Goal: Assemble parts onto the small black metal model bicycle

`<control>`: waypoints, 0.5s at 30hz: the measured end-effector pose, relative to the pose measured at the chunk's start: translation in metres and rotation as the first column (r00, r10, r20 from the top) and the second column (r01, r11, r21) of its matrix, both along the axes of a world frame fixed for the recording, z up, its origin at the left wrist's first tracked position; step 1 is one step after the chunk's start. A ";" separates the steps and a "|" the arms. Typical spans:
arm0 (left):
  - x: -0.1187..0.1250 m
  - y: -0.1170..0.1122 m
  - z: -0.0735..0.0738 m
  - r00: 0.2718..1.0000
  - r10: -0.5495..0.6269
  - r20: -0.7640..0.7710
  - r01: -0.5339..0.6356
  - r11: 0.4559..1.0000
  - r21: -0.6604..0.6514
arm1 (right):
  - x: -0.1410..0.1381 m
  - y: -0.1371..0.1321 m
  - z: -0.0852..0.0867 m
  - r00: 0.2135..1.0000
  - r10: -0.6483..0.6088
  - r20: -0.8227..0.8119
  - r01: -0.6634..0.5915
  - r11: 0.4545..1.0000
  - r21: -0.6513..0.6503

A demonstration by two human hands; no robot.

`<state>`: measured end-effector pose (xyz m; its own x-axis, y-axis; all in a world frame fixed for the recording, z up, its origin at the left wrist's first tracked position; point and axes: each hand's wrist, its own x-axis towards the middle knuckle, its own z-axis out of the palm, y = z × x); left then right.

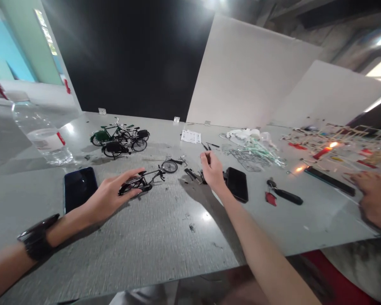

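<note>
Clutter both sides of work area. Far L: water bottle (42,131), dark phone (79,186) partly hidden by L forearm. Grp of small bikes (114,148) stands beyond L hand, one green. Mid: paper sheet (191,136), small dark pts (193,175) just beside R hand. 2nd phone (238,184) in tight next to R wrist, then key (287,196) w/ red tag, plastic tangle (273,153) behind. Far R: lit red candle (322,153), co-worker's hand (377,195). Blk model bike (142,181) on table under L hand (109,190), spoked wheel (169,166) just past its handlebar. L palm down, thumb + fingers half spread, loose hold on bike's rear. R hand (213,171) raised, fingers curled to thumb; can't tell if it's got a pt.
</note>
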<state>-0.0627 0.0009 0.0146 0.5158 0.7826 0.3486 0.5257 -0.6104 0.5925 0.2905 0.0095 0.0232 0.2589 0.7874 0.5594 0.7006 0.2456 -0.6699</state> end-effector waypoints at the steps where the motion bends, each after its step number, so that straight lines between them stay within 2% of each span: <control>1: 0.001 0.000 0.000 1.000 0.011 0.000 -0.011 1.000 0.003 | -0.002 -0.001 0.002 1.000 0.004 0.001 -0.004 1.000 0.005; 10: 0.010 -0.005 0.005 0.998 0.052 -0.028 -0.053 0.998 -0.016 | -0.013 -0.013 0.029 0.994 0.111 -0.018 -0.110 0.994 0.025; 13: 0.010 -0.003 0.005 0.992 0.114 -0.055 -0.115 0.993 -0.012 | -0.023 -0.018 0.033 0.964 0.266 0.007 -0.264 0.958 -0.111; 15: 0.011 -0.002 0.004 0.989 0.143 -0.049 -0.144 0.990 -0.010 | -0.032 -0.019 0.032 0.899 0.431 0.076 -0.398 0.878 -0.266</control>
